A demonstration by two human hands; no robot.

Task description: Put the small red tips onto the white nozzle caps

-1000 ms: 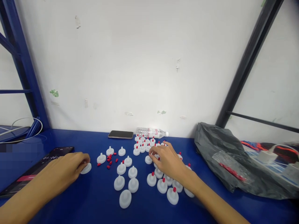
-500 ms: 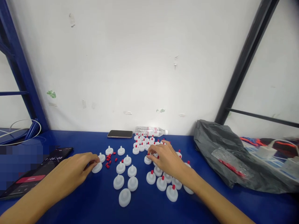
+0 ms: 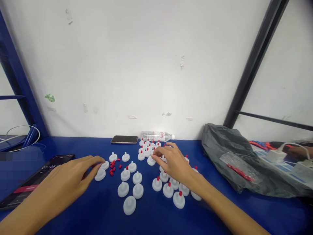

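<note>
- White spouted caps [image 3: 129,205], in the head view, stand in a loose group mid-tabletop [image 3: 151,220], with small red plugs [image 3: 111,173] scattered near them.
- Left hand [image 3: 79,171]: thumb and index fingers slightly parted, gripping nothing visible, just beside two white caps at the group's left.
- Right hand [image 3: 172,161]: fingers curled at a cap [image 3: 151,161]; whether they pinch it, I cannot tell.
- Red-tipped caps [image 3: 179,200] crowd around and under that hand.
- Behind lie a phone [image 3: 124,139] and a bottle [image 3: 147,135].
</note>
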